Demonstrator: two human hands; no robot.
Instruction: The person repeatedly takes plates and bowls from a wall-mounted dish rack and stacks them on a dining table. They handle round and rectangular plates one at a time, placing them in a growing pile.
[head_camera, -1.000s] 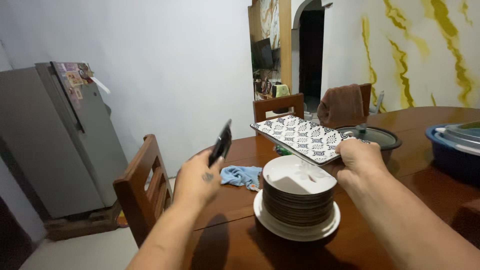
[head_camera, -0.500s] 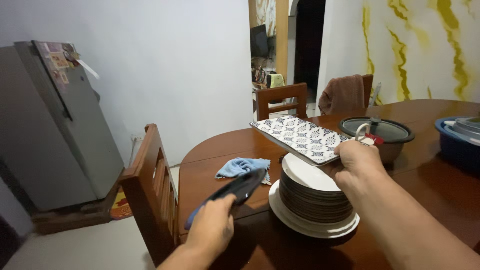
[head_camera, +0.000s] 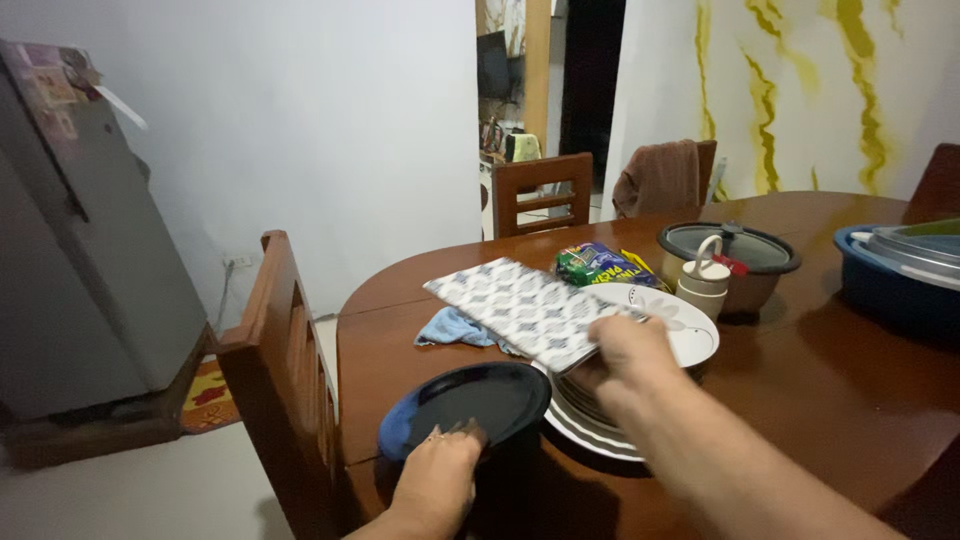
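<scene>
Gripping the near rim of a black round plate, the left hand has its fingers curled over the edge closest to the person, at the near-left edge of the wooden table. That plate lies nearly flat and low over the tabletop, directly ahead of the hand; whether it touches the wood cannot be told. It looks stiff, smooth and light enough for 1 hand, though a glossy rim could slip, so a thumb-over, fingers-under pinch at the edge seems the safest hold.

Further in, the right hand is closed on the near short end of a rectangular patterned tray, which juts away to the left, tilted, above a stack of plates. The tray reads as rigid ceramic, likely heavier than the black plate and breakable; held by 1 end, its weight hangs well out from the grip, so a firm pinch there is needed. The stack just beneath would chip if struck.

Left of the tray lies a blue cloth. Beyond stand a green snack packet, a small white jar and a lidded pot, with a blue basin at the far right edge.
</scene>
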